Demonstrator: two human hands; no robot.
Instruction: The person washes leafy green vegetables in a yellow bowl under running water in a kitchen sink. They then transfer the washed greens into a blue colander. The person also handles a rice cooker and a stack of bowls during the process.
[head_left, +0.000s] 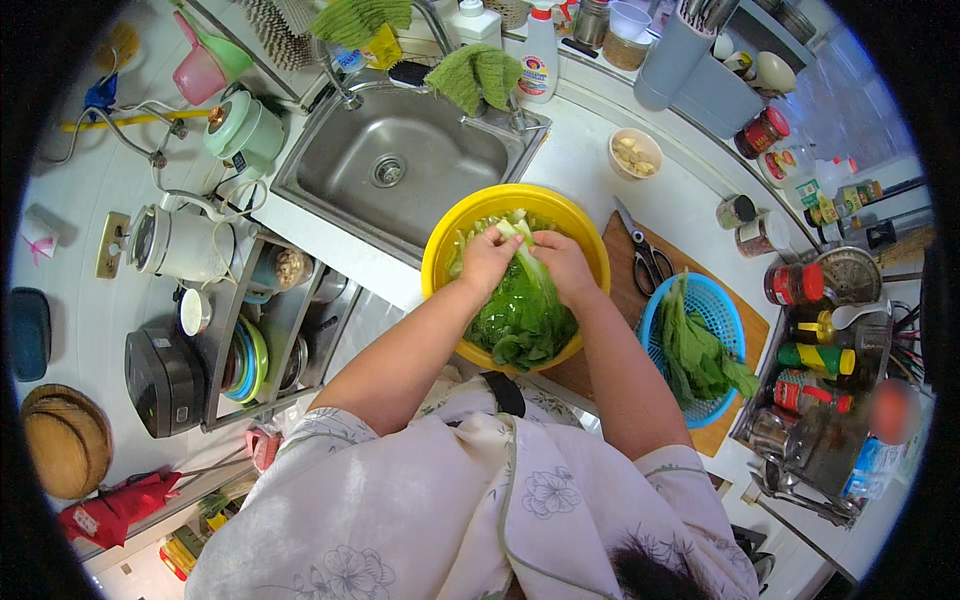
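A yellow plastic basin (592, 225) of water stands before me, with leafy green vegetables (517, 307) in it. Above the water, my left hand (487, 255) grips the pale stem end of a leafy green (517, 229) between thumb and fingers. From the other side, my right hand (560, 262) pinches the same stem. Its dark leaves hang toward my body, partly in the water. Right of the basin, a blue plastic colander (652, 322) holds several green leaves (694, 345). The tips of my fingers are partly hidden by the stem.
A steel sink (337, 165) lies behind the basin to the left. Scissors (645, 255) with black handles rest on a wooden cutting board (731, 315) under the colander. A small bowl of garlic cloves (635, 154) stands farther back. Jars and bottles line the right side.
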